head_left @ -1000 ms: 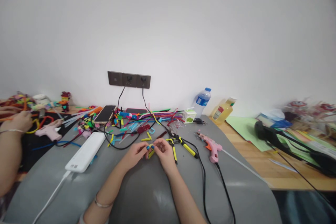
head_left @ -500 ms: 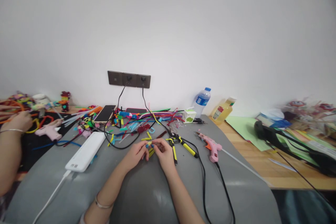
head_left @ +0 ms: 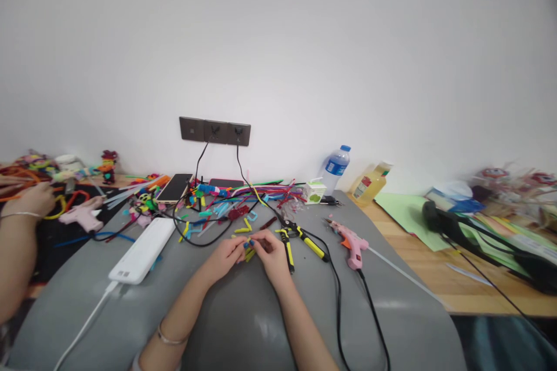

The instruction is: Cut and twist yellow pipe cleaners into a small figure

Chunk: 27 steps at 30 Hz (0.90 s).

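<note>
My left hand (head_left: 227, 255) and my right hand (head_left: 268, 250) meet over the grey table mat (head_left: 243, 324), fingertips pinched together. Between them is a small yellow piece of pipe cleaner, mostly covered by the fingers. Just below the fingertips lie short yellow pipe cleaner pieces (head_left: 249, 255). Another yellow piece (head_left: 242, 230) rests a little beyond the hands. Close to my right hand lie yellow-and-black pliers (head_left: 310, 243) with their handles spread. A pink glue gun (head_left: 351, 243) lies further right, its black cord running toward me.
A white power strip (head_left: 141, 252) lies on the left. Heaped pipe cleaners (head_left: 270, 190), a phone (head_left: 174, 188) and a water bottle (head_left: 336, 168) line the wall side. At far left, another person's hand (head_left: 32, 202) works near a second glue gun (head_left: 82, 214). Black cords cross the mat.
My fingertips have shifted very slightly around the small yellow piece, which shows less now. Both hands stay in nearly the same place, and the surrounding things have not moved.
</note>
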Tool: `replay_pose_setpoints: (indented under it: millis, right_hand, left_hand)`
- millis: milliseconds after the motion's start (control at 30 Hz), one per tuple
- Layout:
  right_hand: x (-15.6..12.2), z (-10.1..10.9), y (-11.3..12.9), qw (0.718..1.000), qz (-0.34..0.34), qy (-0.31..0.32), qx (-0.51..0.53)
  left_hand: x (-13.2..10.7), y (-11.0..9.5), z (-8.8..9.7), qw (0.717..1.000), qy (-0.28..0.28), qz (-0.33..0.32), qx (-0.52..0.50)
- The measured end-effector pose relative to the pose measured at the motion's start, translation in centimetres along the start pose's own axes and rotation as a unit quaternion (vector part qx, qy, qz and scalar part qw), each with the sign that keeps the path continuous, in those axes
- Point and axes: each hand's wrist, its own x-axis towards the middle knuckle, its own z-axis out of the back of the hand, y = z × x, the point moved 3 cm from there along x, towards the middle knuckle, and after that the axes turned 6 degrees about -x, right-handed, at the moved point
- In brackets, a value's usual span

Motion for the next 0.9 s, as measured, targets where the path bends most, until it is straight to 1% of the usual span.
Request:
replay_pose_setpoints:
  millis: [100,267,633,900]
  right_hand:
    - [0.0,0.0,0.1,1.000,0.007,0.013,-0.011]
    - [0.0,-0.1,0.0,1.000,-0.010,0.023,-0.013]
    - [0.0,-0.1,0.3,0.999,-0.001,0.042,-0.012]
    - [-0.1,0.1,1.1,0.998,0.012,0.060,-0.022]
  left_hand:
    - [0.0,0.2,0.0,1.000,-0.006,-0.001,0.009]
    - [-0.1,0.0,-0.1,1.000,-0.018,-0.004,0.022]
    - [-0.1,-0.2,0.0,0.999,-0.013,-0.011,0.037]
    - [-0.2,-0.8,0.1,1.000,-0.017,-0.002,0.016]
